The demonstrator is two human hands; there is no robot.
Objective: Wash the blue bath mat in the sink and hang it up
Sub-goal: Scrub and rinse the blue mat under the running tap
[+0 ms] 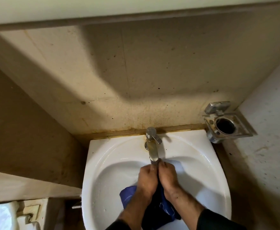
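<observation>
The blue bath mat [162, 206] hangs bunched in the white sink [102, 163], mostly hidden under my wrists. My left hand [146, 179] and my right hand [168, 177] press together side by side, both gripping a gathered part of the mat. Their fingertips hold it just below the spout of the chrome tap [152, 146]. A dark wet fold of the mat shows between my thumbs. Whether water is running I cannot tell.
A metal wall holder [225, 125] with a round cup ring sticks out at the right of the sink. Stained beige tiles rise behind the tap. A toilet cistern [1, 213] sits at the lower left, and a white wall closes the right side.
</observation>
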